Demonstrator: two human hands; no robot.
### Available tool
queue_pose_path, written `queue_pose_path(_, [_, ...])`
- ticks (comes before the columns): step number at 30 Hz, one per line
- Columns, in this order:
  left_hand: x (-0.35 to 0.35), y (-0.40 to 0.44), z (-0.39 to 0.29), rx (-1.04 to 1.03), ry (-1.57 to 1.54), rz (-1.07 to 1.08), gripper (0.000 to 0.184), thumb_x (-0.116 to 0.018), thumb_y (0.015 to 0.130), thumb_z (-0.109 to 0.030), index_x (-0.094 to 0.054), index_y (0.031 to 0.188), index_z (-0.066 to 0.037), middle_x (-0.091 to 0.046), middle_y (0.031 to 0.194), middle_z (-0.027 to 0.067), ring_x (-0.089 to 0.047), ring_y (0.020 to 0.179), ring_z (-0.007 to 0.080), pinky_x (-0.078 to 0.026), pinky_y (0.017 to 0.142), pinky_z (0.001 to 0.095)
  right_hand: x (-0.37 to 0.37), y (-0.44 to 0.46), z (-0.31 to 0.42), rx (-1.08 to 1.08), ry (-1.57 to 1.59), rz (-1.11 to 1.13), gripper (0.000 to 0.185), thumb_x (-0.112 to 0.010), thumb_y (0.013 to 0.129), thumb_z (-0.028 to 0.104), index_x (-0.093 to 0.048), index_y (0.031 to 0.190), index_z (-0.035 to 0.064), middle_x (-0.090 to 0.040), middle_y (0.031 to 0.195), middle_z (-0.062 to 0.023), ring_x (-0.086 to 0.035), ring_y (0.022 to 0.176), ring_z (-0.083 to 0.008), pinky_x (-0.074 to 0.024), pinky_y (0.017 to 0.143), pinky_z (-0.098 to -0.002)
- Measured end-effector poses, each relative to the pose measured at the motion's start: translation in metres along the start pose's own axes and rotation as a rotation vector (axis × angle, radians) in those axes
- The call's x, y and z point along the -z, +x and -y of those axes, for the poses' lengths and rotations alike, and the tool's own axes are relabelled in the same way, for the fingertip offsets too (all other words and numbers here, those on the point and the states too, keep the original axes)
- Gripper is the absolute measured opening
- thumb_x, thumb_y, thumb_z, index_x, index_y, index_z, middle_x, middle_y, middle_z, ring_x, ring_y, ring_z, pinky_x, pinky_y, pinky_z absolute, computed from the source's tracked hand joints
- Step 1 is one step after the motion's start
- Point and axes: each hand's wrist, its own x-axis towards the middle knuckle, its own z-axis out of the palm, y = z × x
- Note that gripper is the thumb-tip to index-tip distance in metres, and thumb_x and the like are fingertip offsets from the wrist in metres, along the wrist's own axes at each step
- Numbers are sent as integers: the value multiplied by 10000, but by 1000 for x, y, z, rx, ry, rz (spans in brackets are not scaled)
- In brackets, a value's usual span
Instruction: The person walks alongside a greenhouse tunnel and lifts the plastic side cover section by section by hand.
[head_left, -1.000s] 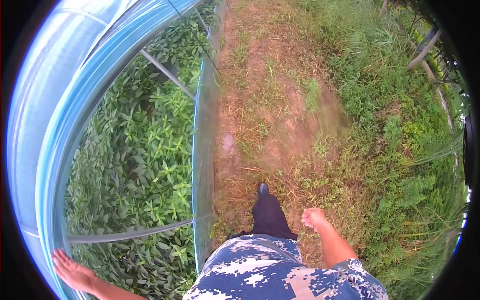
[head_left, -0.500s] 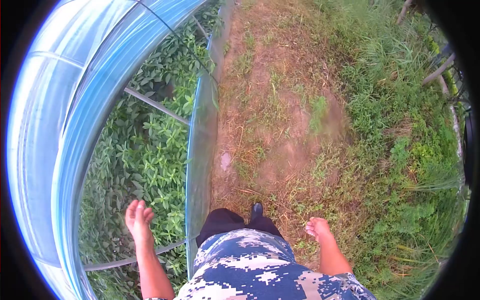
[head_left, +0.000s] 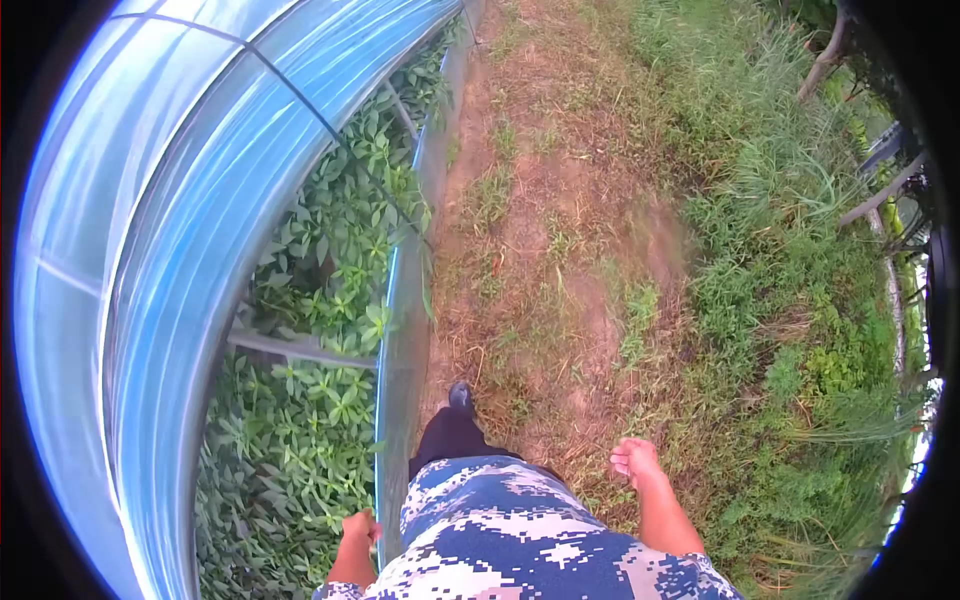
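My left hand [head_left: 362, 527] hangs low by my left side, close to the blue-edged plastic side sheet [head_left: 400, 370] of the tunnel. Its fingers are curled in, and nothing shows in them. Out to my right, over dry grass and weeds, my right hand [head_left: 635, 460] is loosely closed, its fingers folded toward the palm with no object visible. Neither hand appears to touch anything. A dark shoe [head_left: 460, 398] is out in front of my camouflage shirt [head_left: 490, 520].
Leafy green plants [head_left: 290, 420] grow inside the plastic-covered tunnel [head_left: 170, 300] on the left, crossed by a metal bar [head_left: 300, 350]. The dirt path [head_left: 560, 250] runs ahead. Tall weeds [head_left: 800, 330] line its right side, with branches [head_left: 885, 190] beyond.
My left hand has swung down and back toward my body. A shoe now leads on the left where one was ahead on the right. The tunnel's bars have slid closer; my right hand barely moved.
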Motion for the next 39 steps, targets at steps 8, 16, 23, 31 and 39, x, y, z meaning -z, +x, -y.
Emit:
queue_pose_path(8, [-183,-162,-431,-823,-14,377,449,-619,897,-211,-495,1245,45,-628,1022,117,-634,790,172,-527,679,280,-29,45,107,-171,30,-67,213,-531,932,206,-572,1069,47,-635,861,-95,-642,710,-232,-537,608,-367])
queue_pose_path(16, [-298,-208,-556,-829,-186,495,416,-562,959,-257,-480,1300,-33,-632,998,96,-626,712,137,-540,617,266,-69,148,217,-277,72,2,241,-501,949,230,-570,1094,49,-639,902,-88,-630,730,-228,-530,612,-384])
queue_pose_path(23, [-326,-244,-636,-785,-306,472,537,-552,962,-304,-370,1391,-38,-618,1048,129,-622,727,168,-542,634,294,-99,196,364,-108,34,78,172,-493,944,212,-577,980,67,-628,806,-60,-619,650,-210,-518,570,-375])
queue_pose_path(31, [-353,-216,-722,-682,-618,500,686,-615,915,-381,-286,1401,-25,-588,1098,148,-623,797,210,-536,689,343,-167,181,582,212,25,186,197,-583,903,194,-577,1048,60,-637,825,-65,-630,665,-176,-519,568,-315])
queue_pose_path(39, [-376,-151,-831,-600,-1136,459,595,-750,796,-430,-491,1169,-45,-588,1048,83,-605,791,184,-531,678,328,-242,207,745,413,-49,221,197,-594,913,188,-595,1052,48,-653,837,-83,-641,660,-171,-528,564,-295])
